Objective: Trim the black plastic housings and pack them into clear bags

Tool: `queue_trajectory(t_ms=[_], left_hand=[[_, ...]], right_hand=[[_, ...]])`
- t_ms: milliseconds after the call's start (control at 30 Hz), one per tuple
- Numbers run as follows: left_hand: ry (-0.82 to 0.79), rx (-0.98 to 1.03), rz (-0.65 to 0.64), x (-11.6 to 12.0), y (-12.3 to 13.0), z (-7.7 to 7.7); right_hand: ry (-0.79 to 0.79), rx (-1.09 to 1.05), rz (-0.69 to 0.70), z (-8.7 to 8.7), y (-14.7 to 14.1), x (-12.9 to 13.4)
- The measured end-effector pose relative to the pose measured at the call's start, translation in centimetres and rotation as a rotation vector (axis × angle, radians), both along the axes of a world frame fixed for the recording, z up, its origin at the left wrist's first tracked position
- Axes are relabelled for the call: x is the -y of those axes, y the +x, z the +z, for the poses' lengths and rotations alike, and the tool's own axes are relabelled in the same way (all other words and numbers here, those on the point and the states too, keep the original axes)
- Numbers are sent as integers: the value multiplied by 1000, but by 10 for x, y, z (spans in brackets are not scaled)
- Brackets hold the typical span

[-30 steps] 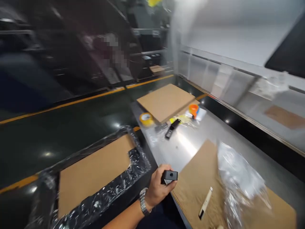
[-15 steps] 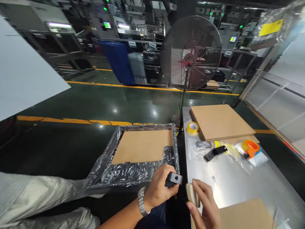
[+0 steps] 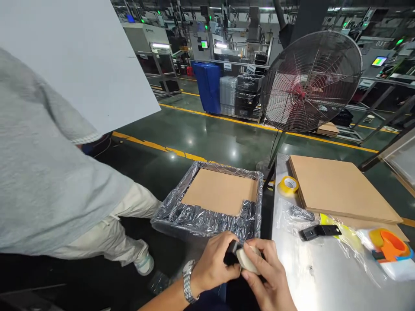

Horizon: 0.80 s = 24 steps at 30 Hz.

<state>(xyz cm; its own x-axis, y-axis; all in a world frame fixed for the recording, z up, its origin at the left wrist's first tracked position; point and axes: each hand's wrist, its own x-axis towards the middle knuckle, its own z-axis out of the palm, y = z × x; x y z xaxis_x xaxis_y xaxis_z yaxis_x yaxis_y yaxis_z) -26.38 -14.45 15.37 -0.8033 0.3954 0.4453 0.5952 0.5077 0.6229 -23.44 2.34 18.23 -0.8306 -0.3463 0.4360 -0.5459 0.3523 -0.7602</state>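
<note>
My left hand (image 3: 215,257), with a metal-band watch at its wrist, is closed around a black metal bracket (image 3: 231,254). Between the thumb and fingers of my right hand (image 3: 267,276) is a cream-coloured pad (image 3: 247,260), which looks like a felt or cloth block. The pad meets the end of the bracket, partly covering it. A similar black bracket (image 3: 319,232) lies on the metal table to the right. Beyond my hands is a crate (image 3: 180,190) lined with dark plastic, holding a cardboard sheet (image 3: 222,190) and several plastic-wrapped parts.
On the metal table (image 3: 292,268) are cardboard sheets (image 3: 340,185), a yellow tape roll (image 3: 288,185) and an orange tape dispenser (image 3: 392,246). A large fan (image 3: 311,82) stands behind. At the left, a person in a grey shirt (image 3: 48,172) stands close by, near a white panel (image 3: 87,60).
My right hand has brought the pad leftward against the bracket's end; they were apart before. The view has swung left, and the person at the left now shows more.
</note>
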Motion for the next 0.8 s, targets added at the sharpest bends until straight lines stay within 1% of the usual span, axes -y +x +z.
queue_trajectory(t_ms=[67, 167, 233, 300, 400, 467, 533, 600, 667, 700, 733, 800], left_hand=[[2, -1, -10, -2, 2, -1], [47, -36, -74, -8, 4, -1], [63, -3, -57, -10, 4, 1], [68, 42, -25, -10, 0, 6], [107, 3, -55, -9, -10, 16], [123, -18, -59, -8, -18, 21], [106, -2, -33, -6, -25, 22], [62, 21, -41, -6, -29, 19], [27, 27, -96, -6, -29, 13], [27, 20, -129, -7, -29, 10], [39, 11, -149, -7, -29, 7], [66, 16, -149, -9, -29, 2]], right_hand=[[-6, 21, -15, -1, 3, -2], [1, 65, -9, 2, 7, -4], [-8, 97, -29, 1, 10, -7], [-22, 120, -75, -6, 13, -10], [-27, 155, -138, -18, 16, -12], [-36, 154, -185, -21, 16, -14], [-65, 140, -241, -16, 14, -14], [-121, 114, -281, -4, 11, -13], [-140, 70, -248, 8, 6, -9], [-117, 51, -210, 12, 3, -6], [-80, 38, -171, 15, 0, -3], [-5, 46, -123, 15, -6, 0]])
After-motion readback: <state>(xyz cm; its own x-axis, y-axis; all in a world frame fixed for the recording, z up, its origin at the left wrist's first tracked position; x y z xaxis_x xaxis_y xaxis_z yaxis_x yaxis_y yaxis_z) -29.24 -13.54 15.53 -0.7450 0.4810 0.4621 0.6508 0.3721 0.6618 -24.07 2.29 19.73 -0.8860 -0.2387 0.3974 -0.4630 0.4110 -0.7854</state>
